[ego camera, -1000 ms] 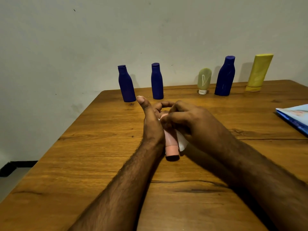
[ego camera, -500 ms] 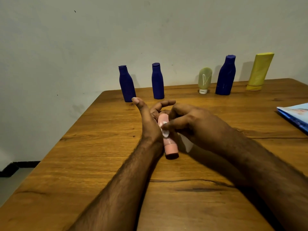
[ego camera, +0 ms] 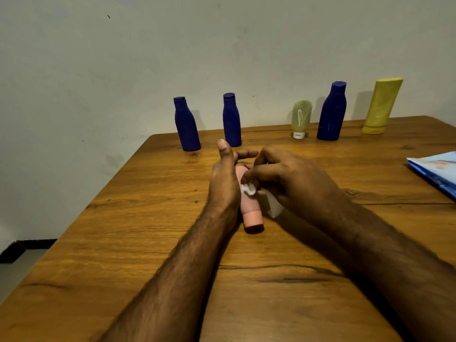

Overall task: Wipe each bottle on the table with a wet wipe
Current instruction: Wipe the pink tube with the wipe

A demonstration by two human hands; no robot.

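Observation:
A small pink bottle (ego camera: pixel 250 208) lies over the middle of the wooden table (ego camera: pixel 123 218), its cap end toward me. My left hand (ego camera: pixel 224 183) holds it from the left, thumb raised and fingers curled behind it. My right hand (ego camera: pixel 288 183) pinches a white wet wipe (ego camera: pixel 248 188) and presses it on the bottle's side; a loose end of the wipe hangs below the palm. Along the far edge stand three dark blue bottles (ego camera: pixel 186 124) (ego camera: pixel 232 119) (ego camera: pixel 332 112), a small pale green tube (ego camera: pixel 301 118) and a tall yellow bottle (ego camera: pixel 381 106).
A blue and white wipe packet (ego camera: pixel 436 171) lies at the table's right edge. The wall rises straight behind the row of bottles. The table's left edge drops to the floor.
My right hand has slid the wipe down along the pink bottle, from near its far end toward its middle. My left hand keeps holding the bottle in the same place.

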